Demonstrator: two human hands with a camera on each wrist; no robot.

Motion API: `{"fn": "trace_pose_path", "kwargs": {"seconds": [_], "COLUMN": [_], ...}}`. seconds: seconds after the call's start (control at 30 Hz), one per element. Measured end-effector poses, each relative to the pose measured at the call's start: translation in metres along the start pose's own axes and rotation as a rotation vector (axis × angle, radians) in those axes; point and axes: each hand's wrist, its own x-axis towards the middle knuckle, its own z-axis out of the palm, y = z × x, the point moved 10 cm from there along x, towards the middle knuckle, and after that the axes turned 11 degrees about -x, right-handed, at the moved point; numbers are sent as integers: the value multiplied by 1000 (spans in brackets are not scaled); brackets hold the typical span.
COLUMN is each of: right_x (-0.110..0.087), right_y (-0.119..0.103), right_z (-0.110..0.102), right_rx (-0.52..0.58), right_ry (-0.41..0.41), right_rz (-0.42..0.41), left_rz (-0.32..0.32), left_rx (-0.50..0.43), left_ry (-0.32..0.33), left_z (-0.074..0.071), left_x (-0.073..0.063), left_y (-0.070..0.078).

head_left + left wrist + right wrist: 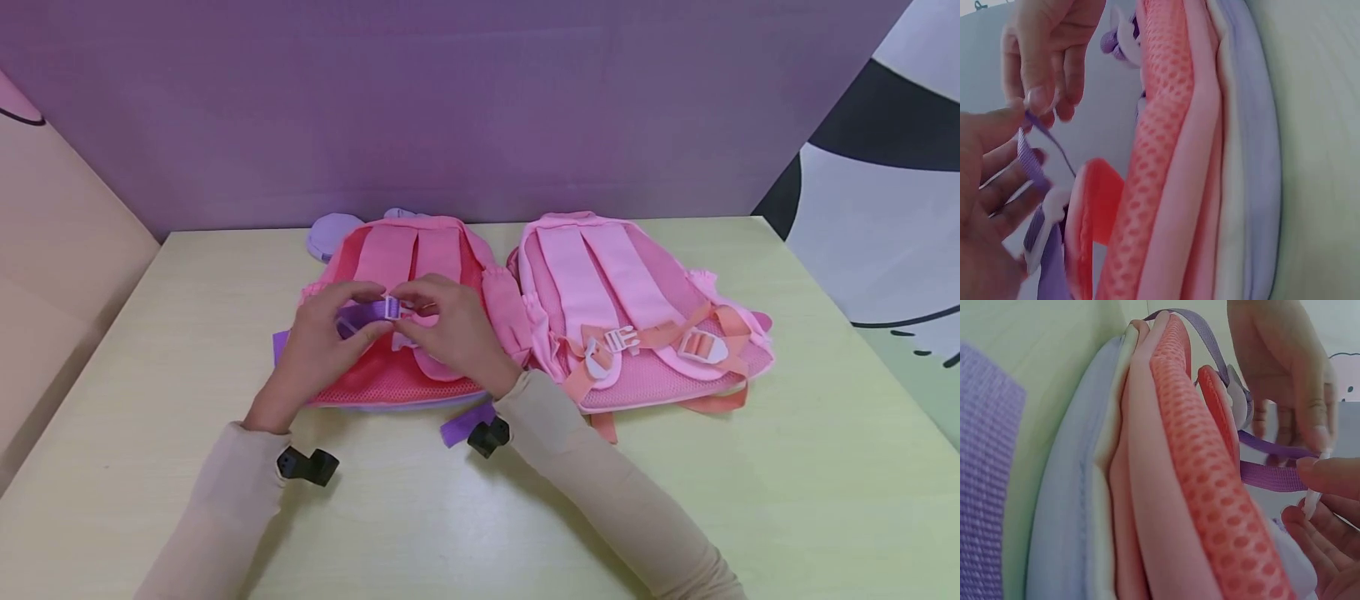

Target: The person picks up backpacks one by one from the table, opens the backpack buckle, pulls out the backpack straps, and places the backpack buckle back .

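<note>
Over the red-pink backpack [390, 375], both hands meet at a white plastic buckle [392, 307] threaded with a purple strap [362, 315]. My left hand [318, 346] pinches the strap close to the buckle, thumb and index fingertips at its edge. From the other side, my right hand [461, 333] pinches the buckle [1313, 501] between thumb and fingers. In the right wrist view the strap [1272, 477] runs in two layers to the buckle. A white strap adjuster [1054, 206] at the end of a padded shoulder strap [1080, 231] hangs beside the left hand.
A pink backpack [551, 242] with orange straps and a white side-release buckle [622, 338] lies to the right, against the first one. A purple strap end [467, 423] sticks out in front. A round lilac piece [332, 236] shows behind the red-pink backpack, near a purple wall [465, 108].
</note>
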Motion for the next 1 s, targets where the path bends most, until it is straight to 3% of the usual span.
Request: {"fn": "trace_pose_path", "kwargs": {"seconds": [0.17,0.37,1.0], "right_x": [0,0,-1], "right_y": [1,1,-6], "right_z": [-1,-1,2], "right_rx": [17,43,18], "right_ry": [3,-3,-39], "right_rz": [-8,-16,-68], "left_rz": [-100,-174,-205], "left_rx": [-49,-98,-178], "left_ry": [-69,-58,-84], "left_z": [3,4,12], "left_x": [0,-1,-2], "left_y": [-16,-24,-25]}}
